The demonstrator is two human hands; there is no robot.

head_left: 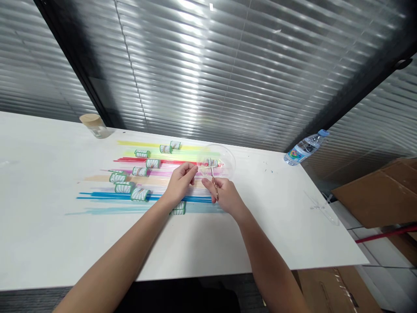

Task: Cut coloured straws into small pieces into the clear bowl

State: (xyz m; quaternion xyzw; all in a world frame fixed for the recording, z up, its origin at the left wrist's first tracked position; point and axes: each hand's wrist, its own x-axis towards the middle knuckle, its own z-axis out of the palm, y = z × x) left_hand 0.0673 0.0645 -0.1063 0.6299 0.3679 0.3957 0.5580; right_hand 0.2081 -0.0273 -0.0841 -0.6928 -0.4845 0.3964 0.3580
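My right hand (224, 193) is closed round the handles of a small pair of scissors (213, 178), whose blades point away from me. Just left of it, my left hand (182, 180) is pinched on a thin pale strand (203, 167) that reaches toward the blades. A clear round plastic dish (232, 157) lies behind the blades. Beneath and around both hands, thin coloured sticks lie in rows, among them red sticks (130, 160), blue sticks (97, 195) and light-blue sticks (107, 211). Several green-and-white patterned paper bands (140, 194) lie across the rows.
A clear jar with a tan lid (94, 126) stands at the back left of the white table (81, 252). At the right are a water bottle (302, 149) and a clear plastic loop (321, 208). Cardboard boxes (378, 191) stand beyond the right edge; blinds (195, 65) rise behind.
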